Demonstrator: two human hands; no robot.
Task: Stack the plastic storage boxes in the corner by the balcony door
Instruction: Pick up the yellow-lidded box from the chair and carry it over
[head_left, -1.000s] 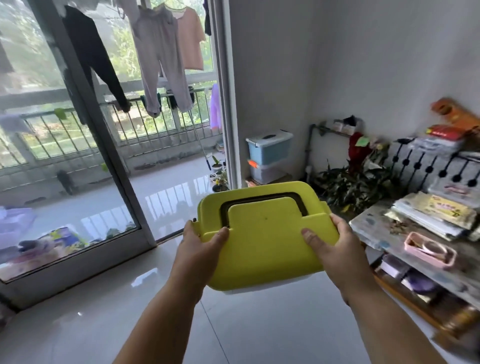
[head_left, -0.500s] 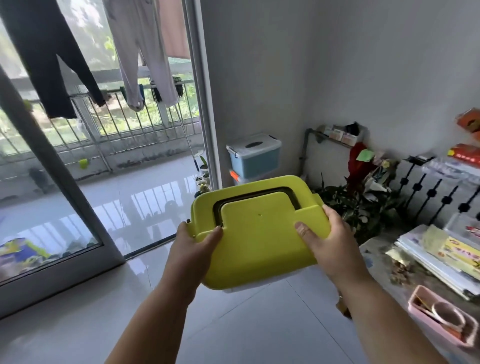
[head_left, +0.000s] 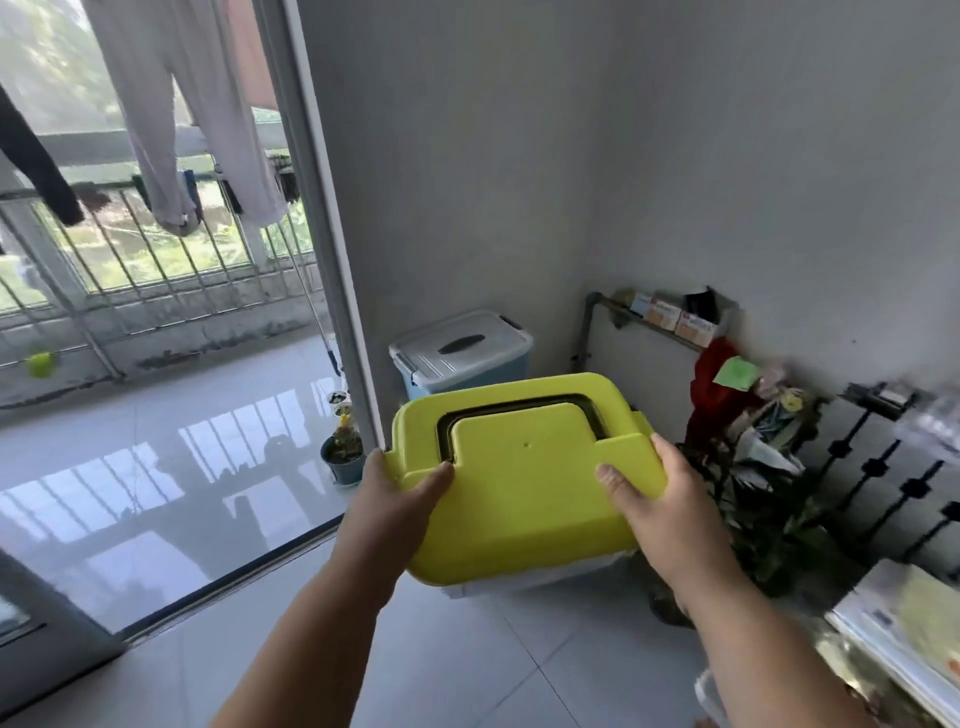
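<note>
Hands, two, carrying one yellow-lidded box (head_left: 524, 483).
Left hand (head_left: 395, 499) and right hand (head_left: 660, 504) clasp its sides; one blue box (head_left: 462, 353) sits beyond the grip.

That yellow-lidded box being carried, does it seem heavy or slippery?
The yellow-lidded box looks rigid, its lid holding shape. Probably light: the left hand and right hand merely pinch its edges. Smooth plastic could slip.

Head view: single, worn high, facing forward and down toward blue box (head_left: 462, 353) in corner; hands close below
</note>
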